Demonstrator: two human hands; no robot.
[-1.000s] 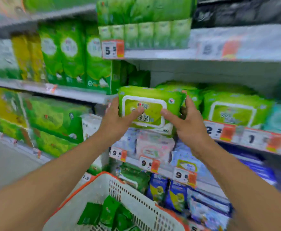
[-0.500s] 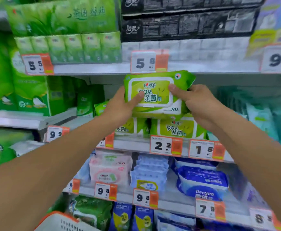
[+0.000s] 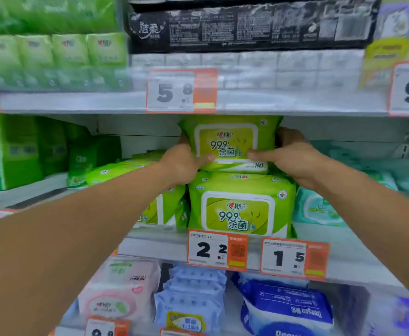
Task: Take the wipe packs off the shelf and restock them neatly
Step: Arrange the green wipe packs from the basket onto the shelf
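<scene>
Both hands hold one green wipe pack (image 3: 230, 141) upright inside the middle shelf bay. It rests on top of another green wipe pack (image 3: 242, 207) that stands at the shelf front. My left hand (image 3: 181, 163) grips its left side, thumb across the front. My right hand (image 3: 288, 156) grips its right side, thumb on the front and fingers behind. More green packs (image 3: 126, 170) lie to the left, partly hidden by my left arm.
The shelf edge (image 3: 157, 246) carries price tags 2.2 (image 3: 216, 249) and 1.5 (image 3: 294, 258). Teal packs (image 3: 317, 209) sit right of the green ones. Pink, pale blue and dark blue wipe packs fill the shelf below. Tissue packs stand on the shelf above.
The held pack moved forward and down into the shelf bay, onto the front standing pack. The view moved closer to the shelf, and the basket has dropped out of view.
</scene>
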